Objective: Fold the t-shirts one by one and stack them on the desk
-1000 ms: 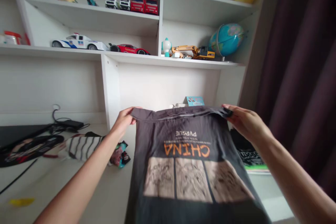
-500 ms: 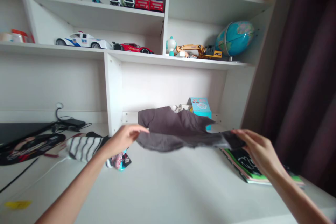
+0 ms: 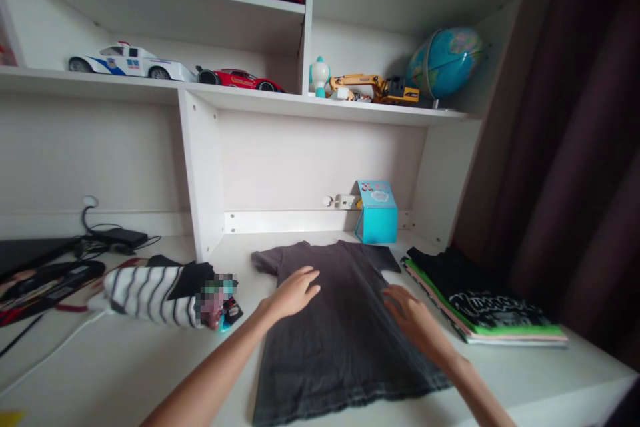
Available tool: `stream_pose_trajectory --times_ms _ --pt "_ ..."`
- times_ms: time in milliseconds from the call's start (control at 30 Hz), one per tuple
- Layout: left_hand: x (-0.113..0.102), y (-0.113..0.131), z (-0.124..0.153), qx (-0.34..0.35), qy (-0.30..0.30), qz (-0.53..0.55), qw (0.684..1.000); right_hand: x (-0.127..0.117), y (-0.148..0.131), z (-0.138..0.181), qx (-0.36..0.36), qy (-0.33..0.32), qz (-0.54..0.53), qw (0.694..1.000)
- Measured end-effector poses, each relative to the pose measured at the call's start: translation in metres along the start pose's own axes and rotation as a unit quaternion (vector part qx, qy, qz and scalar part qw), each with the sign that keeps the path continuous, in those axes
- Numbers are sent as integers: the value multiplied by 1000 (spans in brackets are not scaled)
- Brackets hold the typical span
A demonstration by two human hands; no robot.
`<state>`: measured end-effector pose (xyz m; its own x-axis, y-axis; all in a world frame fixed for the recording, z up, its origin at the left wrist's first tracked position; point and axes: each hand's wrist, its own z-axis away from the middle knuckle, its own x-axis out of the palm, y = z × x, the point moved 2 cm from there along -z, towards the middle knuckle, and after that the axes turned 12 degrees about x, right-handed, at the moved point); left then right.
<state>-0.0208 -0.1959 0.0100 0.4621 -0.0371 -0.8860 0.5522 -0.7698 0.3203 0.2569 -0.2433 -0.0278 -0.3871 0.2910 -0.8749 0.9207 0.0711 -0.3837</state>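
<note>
A dark grey T-shirt (image 3: pixel 335 327) lies spread on the white desk, collar toward the back wall and hem toward me. Over its left chest part is my left hand (image 3: pixel 296 290), fingers apart and holding nothing. My right hand (image 3: pixel 413 320) is by the shirt's right side below the sleeve, its fingers loosely spread with nothing in them. Whether either palm touches the cloth I cannot tell. To the right of the shirt sits a stack of folded clothes (image 3: pixel 493 300), a black printed one on top.
At left lie a striped cloth bundle (image 3: pixel 145 293), cables and a black adapter (image 3: pixel 120 237). A blue desk calendar (image 3: pixel 379 213) stands behind the shirt. Shelves above hold toy cars, a toy excavator (image 3: pixel 375 87) and a globe (image 3: pixel 447 63). A dark curtain (image 3: pixel 565 147) hangs at right.
The T-shirt, held up in the air by both hands before, now lies flat on the desk. Both hands have let go of it and moved closer together. The view has tilted down.
</note>
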Motion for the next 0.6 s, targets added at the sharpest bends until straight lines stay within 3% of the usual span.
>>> stream_pose_trajectory --times_ms 100,200,367,467,600 --pt "34 -37 -5 -88 -36 -57 994 32 -22 -6 4 -62 40 997" --pt "48 -56 4 -114 -70 -92 987 50 -19 0 33 -102 68 992" --pt "36 -63 7 -150 -149 -82 974 50 -4 5 70 -121 78 987" --pt "23 -74 -4 -126 -182 -63 973 46 -3 -3 72 -159 57 983" --pt "5 -110 -17 -160 -144 -87 973 42 -9 -24 72 -139 41 987"
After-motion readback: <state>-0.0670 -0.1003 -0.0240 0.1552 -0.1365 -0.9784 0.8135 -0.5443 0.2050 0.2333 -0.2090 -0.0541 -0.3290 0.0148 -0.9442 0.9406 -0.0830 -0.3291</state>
